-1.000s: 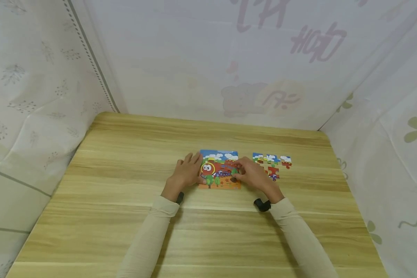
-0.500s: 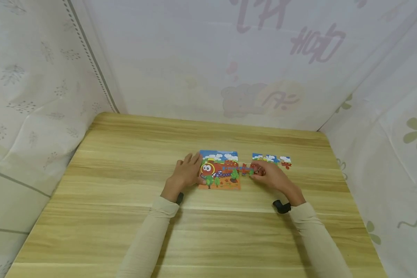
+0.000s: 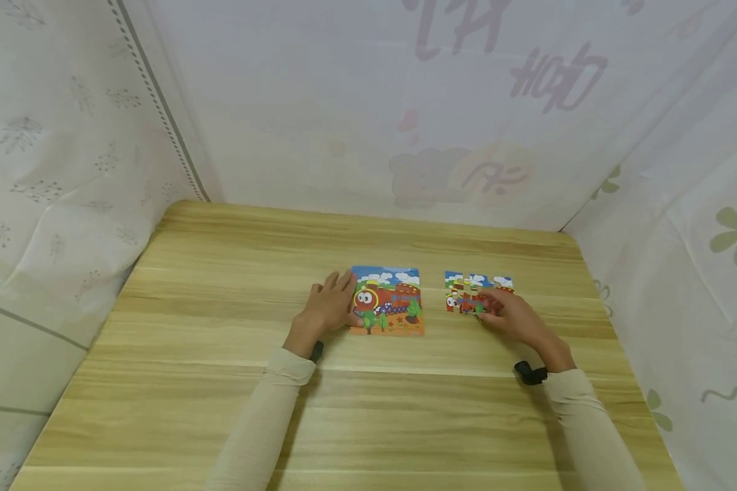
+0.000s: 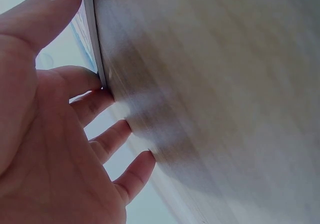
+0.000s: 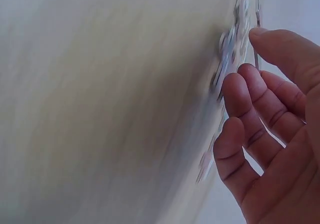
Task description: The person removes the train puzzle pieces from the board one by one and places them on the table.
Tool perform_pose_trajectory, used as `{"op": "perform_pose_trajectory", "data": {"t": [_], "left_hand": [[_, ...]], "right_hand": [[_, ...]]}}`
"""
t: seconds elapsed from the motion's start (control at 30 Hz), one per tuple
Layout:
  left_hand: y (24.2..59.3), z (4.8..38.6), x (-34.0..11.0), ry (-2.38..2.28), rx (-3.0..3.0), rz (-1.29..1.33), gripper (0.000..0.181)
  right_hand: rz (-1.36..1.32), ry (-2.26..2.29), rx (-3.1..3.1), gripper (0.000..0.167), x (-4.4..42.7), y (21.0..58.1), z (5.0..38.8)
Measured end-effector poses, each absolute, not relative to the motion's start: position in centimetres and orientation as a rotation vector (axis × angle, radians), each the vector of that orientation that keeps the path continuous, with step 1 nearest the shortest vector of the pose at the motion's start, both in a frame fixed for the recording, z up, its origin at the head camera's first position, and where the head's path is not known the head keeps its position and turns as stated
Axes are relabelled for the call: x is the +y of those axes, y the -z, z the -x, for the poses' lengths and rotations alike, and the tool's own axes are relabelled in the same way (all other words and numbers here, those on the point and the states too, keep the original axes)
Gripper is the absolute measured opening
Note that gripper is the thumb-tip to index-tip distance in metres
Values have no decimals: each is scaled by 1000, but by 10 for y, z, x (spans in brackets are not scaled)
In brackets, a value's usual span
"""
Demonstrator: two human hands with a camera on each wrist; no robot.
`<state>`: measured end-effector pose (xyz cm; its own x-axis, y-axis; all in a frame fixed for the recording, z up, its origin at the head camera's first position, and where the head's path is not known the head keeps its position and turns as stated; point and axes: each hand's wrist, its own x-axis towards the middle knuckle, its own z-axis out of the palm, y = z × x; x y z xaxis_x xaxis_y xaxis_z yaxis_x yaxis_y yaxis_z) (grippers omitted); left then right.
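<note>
A picture board point(image 3: 399, 278) printed with a smiling red train lies flat on the table. My left hand point(image 3: 327, 305) rests at its left edge, thumb over the lower corner. In the left wrist view the spread fingertips point(image 4: 142, 166) touch the wood, and the index finger meets the board's edge. To the right lie loose jigsaw pieces point(image 3: 453, 275) showing clouds and parts of the same train. Over them my right hand point(image 3: 516, 318) pinches a jigsaw piece point(image 3: 480, 308) with green on it. Its thin edge shows by the thumb point(image 5: 285, 49) in the blurred right wrist view.
The wooden table point(image 3: 368, 423) spreads wide around the board and pieces. White printed cloth point(image 3: 319, 102) hangs behind the table and along both sides. Each wrist wears a small black camera mount point(image 3: 530, 372).
My right hand has moved right, from the board's right edge to the loose pieces, carrying the jigsaw piece. The left hand and the board have stayed in place.
</note>
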<state>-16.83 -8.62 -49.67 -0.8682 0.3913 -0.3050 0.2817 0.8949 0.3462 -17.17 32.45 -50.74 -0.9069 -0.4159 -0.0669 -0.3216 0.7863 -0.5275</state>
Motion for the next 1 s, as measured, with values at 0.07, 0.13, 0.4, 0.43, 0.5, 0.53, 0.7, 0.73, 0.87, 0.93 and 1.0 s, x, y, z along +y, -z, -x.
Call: {"op": "perform_pose_trajectory", "data": {"t": [0.07, 0.13, 0.4, 0.43, 0.5, 0.53, 0.7, 0.73, 0.87, 0.93, 1.0], "left_hand": [[497, 168, -86, -412, 2691, -501, 101], [498, 167, -86, -407, 2693, -505, 101], [497, 167, -87, -412, 2694, -507, 101], [496, 167, -87, -411, 2694, -509, 101], [496, 168, -87, -412, 2693, -512, 101], [496, 168, -87, -410, 2692, -512, 101], [497, 168, -87, -411, 2693, -510, 101], [497, 168, -87, -410, 2694, -510, 101], [498, 168, -87, -413, 2694, -507, 101], [498, 168, -86, -411, 2692, -499, 101], [499, 169, -86, -416, 2692, -491, 101]], "right_hand": [[563, 791, 2794, 46, 331, 508, 170], [546, 805, 2796, 46, 337, 507, 169], [533, 798, 2808, 49, 365, 510, 168], [524, 792, 2812, 49, 369, 510, 167], [503, 776, 2824, 47, 376, 509, 167], [490, 766, 2831, 47, 380, 509, 166], [454, 749, 2838, 42, 395, 510, 166], [457, 750, 2832, 42, 397, 510, 166], [479, 739, 2814, 40, 401, 510, 167], [501, 722, 2807, 39, 402, 509, 168], [517, 707, 2804, 39, 402, 509, 168]]}}
